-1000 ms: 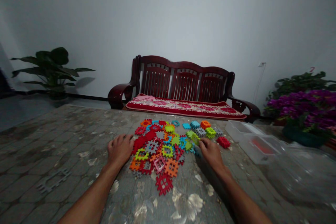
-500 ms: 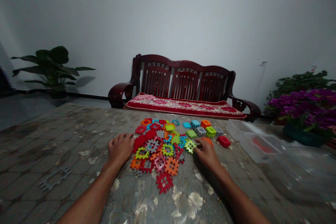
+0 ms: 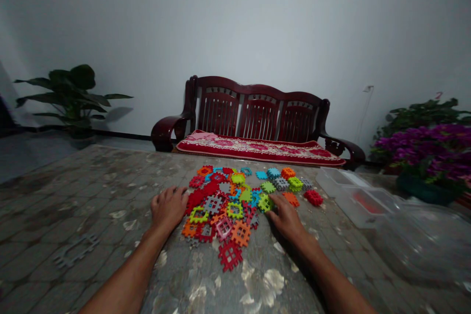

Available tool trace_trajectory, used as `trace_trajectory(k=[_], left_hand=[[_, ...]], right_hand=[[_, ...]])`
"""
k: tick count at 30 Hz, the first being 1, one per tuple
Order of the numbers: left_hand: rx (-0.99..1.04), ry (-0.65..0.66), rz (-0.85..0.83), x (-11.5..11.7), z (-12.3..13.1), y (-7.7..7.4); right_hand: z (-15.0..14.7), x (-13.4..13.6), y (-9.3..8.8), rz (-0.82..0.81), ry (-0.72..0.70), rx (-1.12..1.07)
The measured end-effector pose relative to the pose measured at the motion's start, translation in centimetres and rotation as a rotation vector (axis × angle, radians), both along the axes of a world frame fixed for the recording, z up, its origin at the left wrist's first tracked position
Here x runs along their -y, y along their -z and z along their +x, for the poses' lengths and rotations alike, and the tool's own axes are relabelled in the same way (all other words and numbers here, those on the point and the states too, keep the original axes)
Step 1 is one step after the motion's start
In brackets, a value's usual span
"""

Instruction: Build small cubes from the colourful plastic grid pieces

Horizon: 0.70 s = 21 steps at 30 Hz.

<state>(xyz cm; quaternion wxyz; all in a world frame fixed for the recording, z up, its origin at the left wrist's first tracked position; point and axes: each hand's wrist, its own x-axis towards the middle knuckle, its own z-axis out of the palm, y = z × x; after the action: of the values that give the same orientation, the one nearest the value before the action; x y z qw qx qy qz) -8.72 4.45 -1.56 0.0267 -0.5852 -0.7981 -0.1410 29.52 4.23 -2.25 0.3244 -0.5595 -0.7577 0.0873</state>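
Note:
My left hand (image 3: 167,210) lies palm down on the table, fingers loosely spread and bent. It is beside the left edge of a heap of notched plastic building pieces, next to some red pieces (image 3: 202,195). At the heap's right side, my right hand (image 3: 286,218) has its thumb and forefinger at the right edge of a green square building piece (image 3: 264,202). A grey piece (image 3: 213,204), a yellow-green frame (image 3: 234,210), an orange square (image 3: 241,233) and a red square (image 3: 230,255) lie in the heap.
Small stacks sorted by colour, among them a red stack (image 3: 313,197) and a green stack (image 3: 295,184), stand behind my right hand. Clear plastic boxes (image 3: 368,206) are at right, near purple flowers (image 3: 434,149). A long grey piece (image 3: 76,250) lies at left. A wooden bench (image 3: 257,108) stands beyond.
My right hand has shifted slightly left with the green piece, which now sits a little lower and further left against the heap. My left hand has barely moved.

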Motion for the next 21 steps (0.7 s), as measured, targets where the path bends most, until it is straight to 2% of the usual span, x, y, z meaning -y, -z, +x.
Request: trace_trajectory(k=[7,12,16,21], left_hand=[[-0.006,-0.001,-0.007,-0.1,-0.1,0.2],[-0.005,0.002,0.021,-0.2,-0.3,0.7],[-0.014,0.003,0.031,-0.2,-0.3,0.7],[-0.028,0.001,0.028,0.0,-0.2,0.5]], right_hand=[[0.2,0.0,0.2,0.020,-0.031,0.048],[-0.2,0.7,-0.6,-0.008,0.010,0.071],[0.9,0.4,-2.6,-0.004,0.134,0.073],[4.8,-2.1,-5.5,-0.049,0.390,0.041]])
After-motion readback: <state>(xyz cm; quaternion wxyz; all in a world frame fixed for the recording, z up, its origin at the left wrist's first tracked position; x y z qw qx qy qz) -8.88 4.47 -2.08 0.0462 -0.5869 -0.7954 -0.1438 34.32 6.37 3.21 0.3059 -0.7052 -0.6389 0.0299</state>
